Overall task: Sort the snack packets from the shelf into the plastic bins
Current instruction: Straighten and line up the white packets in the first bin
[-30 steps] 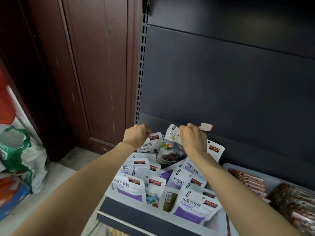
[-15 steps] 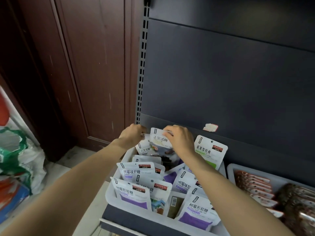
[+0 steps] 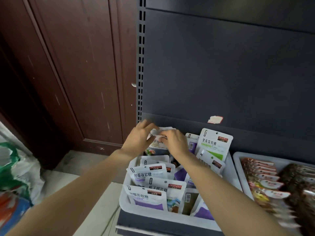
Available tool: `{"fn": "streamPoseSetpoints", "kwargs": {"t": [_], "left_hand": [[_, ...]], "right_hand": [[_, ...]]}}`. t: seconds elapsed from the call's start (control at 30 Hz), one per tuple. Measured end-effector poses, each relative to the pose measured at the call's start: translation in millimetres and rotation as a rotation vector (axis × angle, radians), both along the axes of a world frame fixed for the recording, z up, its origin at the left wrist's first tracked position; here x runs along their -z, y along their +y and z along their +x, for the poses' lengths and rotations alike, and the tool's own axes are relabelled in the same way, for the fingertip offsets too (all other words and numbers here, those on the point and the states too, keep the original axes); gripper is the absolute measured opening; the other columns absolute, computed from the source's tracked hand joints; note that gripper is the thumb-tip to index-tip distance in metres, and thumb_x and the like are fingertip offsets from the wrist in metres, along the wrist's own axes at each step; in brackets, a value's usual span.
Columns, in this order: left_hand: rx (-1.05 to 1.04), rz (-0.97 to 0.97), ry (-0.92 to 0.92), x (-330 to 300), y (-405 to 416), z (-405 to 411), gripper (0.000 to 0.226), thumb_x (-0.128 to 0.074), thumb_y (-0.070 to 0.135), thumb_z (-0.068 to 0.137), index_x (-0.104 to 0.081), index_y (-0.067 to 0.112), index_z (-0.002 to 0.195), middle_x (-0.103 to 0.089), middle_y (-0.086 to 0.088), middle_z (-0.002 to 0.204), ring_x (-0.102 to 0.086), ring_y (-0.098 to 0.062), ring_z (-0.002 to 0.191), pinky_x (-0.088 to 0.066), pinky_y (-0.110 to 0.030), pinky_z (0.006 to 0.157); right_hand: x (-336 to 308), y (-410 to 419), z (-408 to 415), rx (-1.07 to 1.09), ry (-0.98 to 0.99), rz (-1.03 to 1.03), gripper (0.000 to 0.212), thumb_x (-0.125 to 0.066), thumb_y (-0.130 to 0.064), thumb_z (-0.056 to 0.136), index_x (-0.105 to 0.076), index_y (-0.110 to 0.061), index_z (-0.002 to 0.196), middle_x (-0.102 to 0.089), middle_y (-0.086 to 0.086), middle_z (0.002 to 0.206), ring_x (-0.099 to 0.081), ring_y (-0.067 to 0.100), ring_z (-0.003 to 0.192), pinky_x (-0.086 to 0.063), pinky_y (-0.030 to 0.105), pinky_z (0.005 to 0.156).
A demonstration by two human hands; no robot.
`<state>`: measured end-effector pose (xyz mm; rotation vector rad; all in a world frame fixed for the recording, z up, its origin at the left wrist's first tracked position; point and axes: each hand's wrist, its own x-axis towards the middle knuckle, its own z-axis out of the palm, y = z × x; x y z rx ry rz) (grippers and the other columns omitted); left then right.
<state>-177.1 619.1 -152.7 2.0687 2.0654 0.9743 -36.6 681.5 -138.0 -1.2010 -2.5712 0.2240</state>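
Both hands meet at the back of the white plastic bin (image 3: 125, 191) on the shelf (image 3: 153, 224): your left hand (image 3: 138, 139) and right hand (image 3: 173, 142) pinch one snack packet (image 3: 157, 142) by its top edge. Crowded upright packets (image 3: 150, 176) could snag or topple as you lift; your fingers look loosely curled, the grip shallow, so it may slip

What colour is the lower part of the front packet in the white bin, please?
Purple below a white top, on the front packet in the head view.

Glossy plastic packets (image 3: 148, 199), matt metal shelf panel (image 3: 221, 68), wooden door (image 3: 76, 74).
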Motion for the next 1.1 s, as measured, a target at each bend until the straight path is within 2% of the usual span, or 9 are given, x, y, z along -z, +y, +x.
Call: {"fn": "streamPoseSetpoints", "kwargs": {"t": [0.1,0.23,0.37,0.5,0.6,0.7,0.8,0.9,1.1], "left_hand": [[0.057,-0.111,-0.045,9,-7,4,0.014,-0.065,0.011,0.085,-0.062,0.012,0.099,-0.056,-0.002,0.100,-0.059,-0.021,0.088,-0.053,-0.042,0.076],[0.182,-0.427,-0.080,16,-15,7,0.037,-0.063,0.024,0.088,-0.058,0.020,0.125,-0.057,0.001,0.120,-0.058,-0.015,0.106,-0.047,-0.029,0.093],[0.180,-0.570,-0.162,18,-20,5,0.054,-0.066,0.042,0.084,-0.052,0.019,0.132,-0.055,-0.001,0.127,-0.055,-0.016,0.113,-0.044,-0.030,0.098],[0.186,-0.740,0.069,19,-24,11,0.060,-0.057,0.052,0.086,-0.040,0.029,0.139,-0.041,-0.003,0.140,-0.046,-0.027,0.124,-0.039,-0.037,0.102],[0.200,-0.723,0.161,18,-26,11,0.057,-0.052,0.049,0.090,-0.036,0.032,0.142,-0.033,-0.003,0.147,-0.035,-0.025,0.133,-0.031,-0.041,0.106],[0.249,-0.669,0.191,20,-36,9,0.051,-0.053,0.049,0.090,-0.043,0.033,0.138,-0.032,-0.001,0.148,-0.032,-0.025,0.135,-0.033,-0.045,0.106],[0.274,-0.621,0.206,18,-48,10,0.049,-0.054,0.049,0.089,-0.047,0.032,0.134,-0.040,0.002,0.143,-0.039,-0.021,0.131,-0.034,-0.044,0.104],[0.243,-0.590,0.205,15,-54,13,0.057,-0.057,0.048,0.088,-0.036,0.031,0.139,-0.036,0.005,0.147,-0.038,-0.019,0.131,-0.030,-0.041,0.104],[0.196,-0.572,0.133,13,-58,16,0.069,-0.061,0.047,0.086,-0.027,0.028,0.142,-0.035,0.002,0.147,-0.042,-0.022,0.129,-0.035,-0.040,0.102]], "right_hand": [[4,-2,1,-0.038,0.019,-0.003,0.028,-0.057,-0.019,0.093,-0.064,-0.021,0.120,-0.067,0.005,0.111,-0.060,0.024,0.105,-0.044,0.032,0.086],[11,-6,36,0.063,0.138,-0.012,0.048,-0.062,-0.013,0.089,-0.050,-0.021,0.135,-0.049,-0.001,0.131,-0.044,0.017,0.121,-0.041,0.030,0.096],[19,-19,54,0.030,0.091,-0.159,0.040,-0.062,-0.019,0.090,-0.053,-0.021,0.129,-0.039,-0.005,0.139,-0.036,0.014,0.130,-0.042,0.033,0.100],[17,-28,55,-0.013,-0.087,-0.446,0.075,-0.066,-0.034,0.086,-0.026,-0.027,0.148,-0.024,-0.011,0.153,-0.031,0.015,0.137,-0.034,0.037,0.108],[17,-31,55,-0.021,-0.236,-0.443,0.096,-0.071,-0.034,0.082,-0.006,-0.031,0.152,-0.002,-0.018,0.158,-0.024,0.014,0.141,-0.034,0.042,0.109],[23,-32,57,-0.032,-0.283,-0.446,0.100,-0.072,-0.033,0.081,-0.001,-0.033,0.151,0.008,-0.023,0.156,-0.025,0.013,0.141,-0.039,0.042,0.107],[28,-33,62,-0.025,-0.227,-0.486,0.099,-0.072,-0.032,0.081,-0.003,-0.033,0.151,0.005,-0.021,0.157,-0.025,0.013,0.141,-0.037,0.041,0.108],[30,-36,64,-0.001,-0.164,-0.495,0.094,-0.071,-0.031,0.082,-0.007,-0.032,0.151,-0.005,-0.015,0.158,-0.025,0.012,0.141,-0.033,0.035,0.111],[35,-38,57,0.121,-0.134,-0.462,0.070,-0.055,-0.021,0.094,-0.015,-0.033,0.150,-0.033,0.000,0.151,-0.042,0.023,0.131,-0.041,0.039,0.103]]}}
